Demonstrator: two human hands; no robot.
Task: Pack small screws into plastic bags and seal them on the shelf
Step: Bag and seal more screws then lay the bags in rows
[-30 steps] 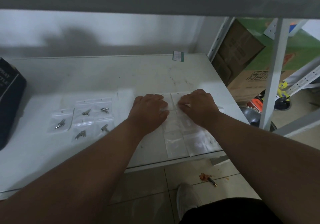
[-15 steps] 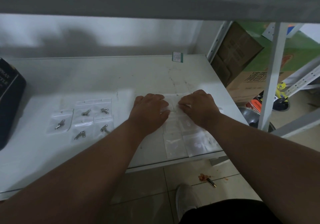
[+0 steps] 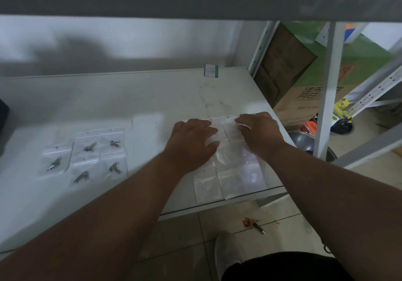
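Bags (image 3: 228, 178) partly hidden under both hands (image 3: 191, 141) (image 3: 258, 133); each grip's hold unclear.

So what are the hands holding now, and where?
Both hands, left and right, rest on the clear plastic bags, fingers by their far top edge; whether they pinch one cannot be told.

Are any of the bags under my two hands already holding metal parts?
No, the bags under the left hand and right hand look empty; metal parts show only in the filled bags further left.
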